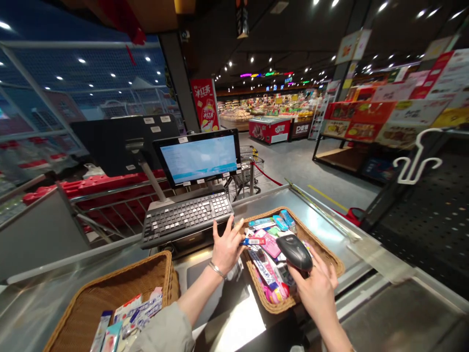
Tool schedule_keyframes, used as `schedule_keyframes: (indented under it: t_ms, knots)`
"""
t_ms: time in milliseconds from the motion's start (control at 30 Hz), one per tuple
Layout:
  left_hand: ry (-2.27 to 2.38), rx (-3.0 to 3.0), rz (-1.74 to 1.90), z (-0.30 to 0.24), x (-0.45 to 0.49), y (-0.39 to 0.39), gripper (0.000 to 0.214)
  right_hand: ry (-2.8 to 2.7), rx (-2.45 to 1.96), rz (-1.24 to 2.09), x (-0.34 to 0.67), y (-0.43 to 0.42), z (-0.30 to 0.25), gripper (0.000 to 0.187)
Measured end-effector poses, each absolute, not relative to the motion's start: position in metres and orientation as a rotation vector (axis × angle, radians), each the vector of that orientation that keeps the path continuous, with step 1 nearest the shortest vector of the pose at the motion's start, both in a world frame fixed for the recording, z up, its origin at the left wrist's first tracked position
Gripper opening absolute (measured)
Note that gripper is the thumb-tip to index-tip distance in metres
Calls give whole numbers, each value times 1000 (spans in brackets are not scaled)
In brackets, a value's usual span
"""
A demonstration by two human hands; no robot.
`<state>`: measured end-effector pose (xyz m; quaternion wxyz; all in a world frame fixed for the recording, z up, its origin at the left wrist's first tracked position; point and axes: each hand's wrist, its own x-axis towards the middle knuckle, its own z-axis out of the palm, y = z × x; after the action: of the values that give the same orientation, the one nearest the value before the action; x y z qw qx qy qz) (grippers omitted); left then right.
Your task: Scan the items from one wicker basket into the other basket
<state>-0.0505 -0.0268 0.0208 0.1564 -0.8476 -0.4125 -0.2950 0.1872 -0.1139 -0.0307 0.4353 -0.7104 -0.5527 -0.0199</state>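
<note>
My right hand [318, 289] is closed around a dark handheld barcode scanner [295, 252], held over the right wicker basket [331, 256]. That basket is full of several small packaged items such as toothbrushes. My left hand [227, 247], with a bracelet on the wrist, pinches a small red and blue packet [252, 241] at the basket's left rim, its other fingers spread. Just beyond it sits the keyboard [186, 215] below a lit screen [200, 158].
A second wicker basket [110, 288] at the lower left holds several packets. Both stand on a steel checkout counter [330, 225]. A black perforated panel with a white hook [415, 164] rises at the right. Red shopping carts [95, 188] and shop aisles lie behind.
</note>
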Motion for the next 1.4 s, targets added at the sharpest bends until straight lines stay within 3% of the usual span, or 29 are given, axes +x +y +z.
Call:
schedule_keyframes:
  t_ms: [667, 900, 1400]
  knots:
    - [-903, -2620, -822, -10, 12, -3, 7, -1182, -1921, -85, 232, -125, -35, 55]
    - [-673, -2827, -736, -22, 22, -10, 17, -1137, -1929, -104, 239, -125, -38, 58]
    - [-1063, -2655, -686, 13, -37, -27, 54, -1276, -1833, -60, 195, -104, -25, 63]
